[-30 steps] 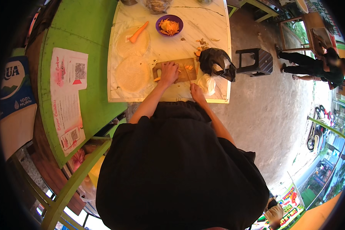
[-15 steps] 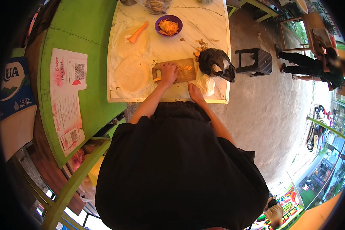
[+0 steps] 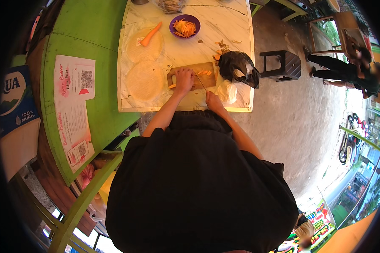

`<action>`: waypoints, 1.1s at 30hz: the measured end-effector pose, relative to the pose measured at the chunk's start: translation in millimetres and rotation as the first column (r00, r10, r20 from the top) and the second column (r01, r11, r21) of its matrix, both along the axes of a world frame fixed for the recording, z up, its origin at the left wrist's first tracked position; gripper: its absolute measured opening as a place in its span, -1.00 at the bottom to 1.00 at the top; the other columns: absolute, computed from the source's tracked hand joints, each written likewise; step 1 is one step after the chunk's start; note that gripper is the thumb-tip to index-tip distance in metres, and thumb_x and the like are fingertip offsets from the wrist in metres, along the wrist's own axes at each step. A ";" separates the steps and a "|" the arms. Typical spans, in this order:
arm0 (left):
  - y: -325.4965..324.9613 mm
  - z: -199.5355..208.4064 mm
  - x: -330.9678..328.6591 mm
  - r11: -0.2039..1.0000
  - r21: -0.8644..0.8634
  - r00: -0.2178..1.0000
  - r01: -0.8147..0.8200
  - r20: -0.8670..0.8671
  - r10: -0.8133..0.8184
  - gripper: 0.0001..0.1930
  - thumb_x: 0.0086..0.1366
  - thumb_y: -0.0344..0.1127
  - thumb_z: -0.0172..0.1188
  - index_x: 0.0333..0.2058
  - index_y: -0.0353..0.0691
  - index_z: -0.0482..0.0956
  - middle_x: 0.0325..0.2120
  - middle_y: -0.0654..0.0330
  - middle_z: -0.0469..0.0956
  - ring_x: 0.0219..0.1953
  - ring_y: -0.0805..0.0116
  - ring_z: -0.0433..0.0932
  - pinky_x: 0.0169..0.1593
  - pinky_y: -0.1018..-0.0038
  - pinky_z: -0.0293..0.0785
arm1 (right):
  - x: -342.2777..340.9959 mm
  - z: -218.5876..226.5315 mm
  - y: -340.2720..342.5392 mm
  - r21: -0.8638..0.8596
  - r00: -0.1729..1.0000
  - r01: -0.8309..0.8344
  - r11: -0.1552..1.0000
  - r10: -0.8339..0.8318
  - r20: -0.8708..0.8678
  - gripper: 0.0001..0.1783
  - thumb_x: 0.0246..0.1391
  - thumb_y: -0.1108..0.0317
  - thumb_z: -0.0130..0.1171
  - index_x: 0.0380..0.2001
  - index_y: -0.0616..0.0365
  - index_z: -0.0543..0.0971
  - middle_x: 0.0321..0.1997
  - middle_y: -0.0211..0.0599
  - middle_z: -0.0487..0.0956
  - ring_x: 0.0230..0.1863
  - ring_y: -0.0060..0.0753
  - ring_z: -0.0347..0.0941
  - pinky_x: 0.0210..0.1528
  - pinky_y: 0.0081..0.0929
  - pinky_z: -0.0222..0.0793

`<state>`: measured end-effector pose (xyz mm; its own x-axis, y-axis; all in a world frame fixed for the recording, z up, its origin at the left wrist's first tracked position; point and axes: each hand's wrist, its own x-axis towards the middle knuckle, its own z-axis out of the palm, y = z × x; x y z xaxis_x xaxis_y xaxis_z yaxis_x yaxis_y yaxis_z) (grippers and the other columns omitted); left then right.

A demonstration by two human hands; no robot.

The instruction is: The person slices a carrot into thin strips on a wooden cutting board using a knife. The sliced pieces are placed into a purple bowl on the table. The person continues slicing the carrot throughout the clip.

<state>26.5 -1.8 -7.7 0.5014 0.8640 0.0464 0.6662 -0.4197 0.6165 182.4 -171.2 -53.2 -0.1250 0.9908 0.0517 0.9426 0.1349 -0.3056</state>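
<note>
On the wooden cutting board, my left hand is closed over a carrot piece, whose end shows past the hand. My right hand grips a knife. Its blade slants across the board, close beside the left fingers. Cut orange carrot slices lie to the right of the blade. A purple bowl filled with carrot strips stands farther back. At the far left of the table lies a whole peeled carrot.
Right of the board sit a black plastic bag and a pale white bag. Orange scraps are scattered behind them. Round pale sheets in plastic cover the table's left side. A dark stool stands beyond the right edge; a person is farther off.
The knife blade and my right hand have shifted slightly left, nearer my left fingers. My left hand stays on the carrot piece. The whole view has shifted a little.
</note>
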 end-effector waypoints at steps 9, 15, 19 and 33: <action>1.1 0.6 4.7 0.999 -0.031 0.999 -0.034 -0.015 0.033 -0.98 0.26 -0.44 0.33 -0.36 -0.25 0.68 -0.32 0.08 0.65 -0.05 0.06 0.50 0.17 0.05 0.18 | 3.0 27.0 -6.6 0.038 0.925 0.225 0.974 -0.201 -0.321 -0.67 0.50 0.30 -0.09 -0.21 0.38 0.51 -0.37 0.20 0.53 -0.37 0.35 0.48 -0.32 0.05 0.39; -0.5 9.4 29.0 0.986 -0.118 0.993 -0.115 -0.027 0.112 -0.94 0.27 -0.39 0.36 -0.33 -0.23 0.71 -0.42 0.09 0.67 -0.08 0.06 0.53 0.17 0.04 0.20 | 15.3 55.5 -4.3 -0.301 0.635 0.467 0.832 -0.552 -0.541 -0.55 0.53 0.17 -0.12 -0.27 0.37 0.52 -0.32 0.39 0.54 -0.18 0.53 0.47 -0.21 0.21 0.32; -3.8 10.3 39.0 0.991 -0.117 0.998 -0.067 -0.029 0.064 -0.92 0.28 -0.39 0.35 -0.29 -0.23 0.73 -0.42 0.09 0.67 -0.09 0.07 0.55 0.17 0.03 0.21 | 16.0 60.2 -7.4 -0.325 0.594 0.499 0.804 -0.590 -0.547 -0.52 0.54 0.15 -0.13 -0.28 0.38 0.53 -0.30 0.41 0.55 -0.16 0.56 0.47 -0.20 0.22 0.33; 0.8 -2.6 -40.9 0.998 -0.002 0.998 -0.064 -0.007 0.064 -0.75 0.31 -0.30 0.33 -0.08 -0.24 0.72 -0.17 0.13 0.61 0.09 0.11 0.46 0.20 0.14 0.20 | 6.4 53.0 -3.7 -0.463 0.582 0.350 0.815 -0.576 -0.574 -0.55 0.51 0.14 -0.07 -0.26 0.37 0.54 -0.30 0.40 0.56 -0.15 0.53 0.49 -0.20 0.15 0.37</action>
<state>-14.5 -1.0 -10.3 0.4450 0.8945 0.0415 0.6958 -0.3746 0.6128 188.8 -174.9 -0.3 0.3118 0.8826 -0.3518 0.3719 -0.4541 -0.8096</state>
